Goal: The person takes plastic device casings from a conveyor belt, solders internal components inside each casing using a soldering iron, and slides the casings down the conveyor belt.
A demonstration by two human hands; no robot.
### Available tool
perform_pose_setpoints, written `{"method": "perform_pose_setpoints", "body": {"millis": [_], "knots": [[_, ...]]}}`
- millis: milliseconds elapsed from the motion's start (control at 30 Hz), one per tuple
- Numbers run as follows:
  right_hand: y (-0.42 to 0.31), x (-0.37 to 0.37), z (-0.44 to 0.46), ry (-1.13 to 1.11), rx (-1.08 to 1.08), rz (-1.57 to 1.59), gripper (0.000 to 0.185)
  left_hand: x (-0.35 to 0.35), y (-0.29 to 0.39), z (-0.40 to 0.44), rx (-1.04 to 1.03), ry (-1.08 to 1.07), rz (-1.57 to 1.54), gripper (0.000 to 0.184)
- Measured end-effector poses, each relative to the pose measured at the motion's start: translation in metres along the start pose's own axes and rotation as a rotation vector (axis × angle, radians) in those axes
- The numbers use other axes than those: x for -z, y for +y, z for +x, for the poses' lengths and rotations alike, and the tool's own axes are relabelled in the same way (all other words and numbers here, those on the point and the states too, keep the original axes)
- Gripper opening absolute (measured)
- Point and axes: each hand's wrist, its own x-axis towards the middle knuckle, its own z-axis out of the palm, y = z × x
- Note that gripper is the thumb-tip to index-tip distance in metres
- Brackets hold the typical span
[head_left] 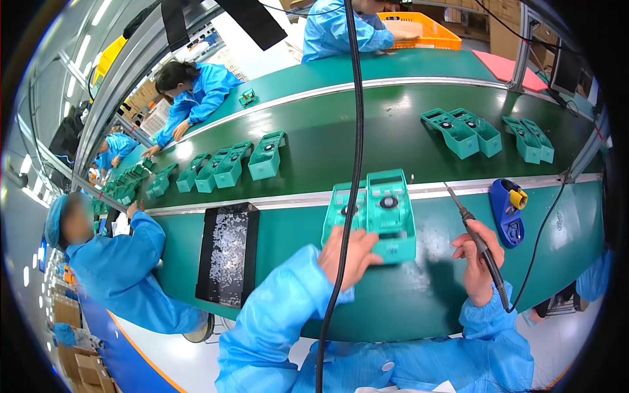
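Note:
Two green plastic housings (397,223), each with a round black part inside, stand side by side on the near bench in front of me. My left hand (348,255) grips their near edge, thumb against the right-hand one; a black cable hanging before the camera crosses this hand. In my right hand (478,262) is a soldering iron (483,252), its tip pointing up and left, apart from the housings. Right of the iron, a blue soldering iron stand (506,226) with a yellow piece on top rests on the bench.
A black tray (228,255) of small clear pieces lies at left. Beyond a metal rail, the dark green belt (354,141) carries several more green housings (265,157). Co-workers in blue sit at left and across. The hanging black cable (357,98) runs down mid-view.

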Motion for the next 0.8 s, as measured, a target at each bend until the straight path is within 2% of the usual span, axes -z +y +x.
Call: {"method": "perform_pose_setpoints", "body": {"millis": [300, 333, 433, 467, 567, 600, 700, 800], "knots": [[0.005, 0.005, 0.004, 0.100, -0.025, -0.015, 0.029, -0.034, -0.090, 0.120, 0.060, 0.000, 0.205, 0.026], [0.005, 0.005, 0.004, 0.097, -0.028, -0.015, 0.028, -0.036, -0.095, 0.134, 0.099, -0.062, 0.250, 0.028], [0.005, 0.003, 0.003, 0.072, -0.023, -0.023, 0.028, -0.057, -0.115, 0.164, 0.144, 0.002, 0.334, 0.034], [0.006, 0.003, 0.003, 0.066, -0.008, -0.038, 0.028, -0.052, -0.113, 0.171, 0.254, -0.115, 0.291, 0.049], [0.009, -0.001, 0.001, 0.042, 0.030, -0.065, 0.027, -0.047, -0.105, 0.162, 0.267, 0.014, 0.378, 0.063], [0.008, -0.002, 0.000, 0.033, 0.035, -0.066, 0.027, -0.038, -0.108, 0.162, 0.319, -0.088, 0.379, 0.070], [0.005, -0.006, -0.001, 0.015, 0.086, -0.078, 0.027, -0.022, -0.130, 0.141, 0.343, 0.004, 0.456, 0.071], [0.005, -0.011, -0.004, 0.006, 0.089, -0.070, 0.028, 0.014, -0.169, 0.117, 0.553, -0.076, 0.453, 0.070]]}}
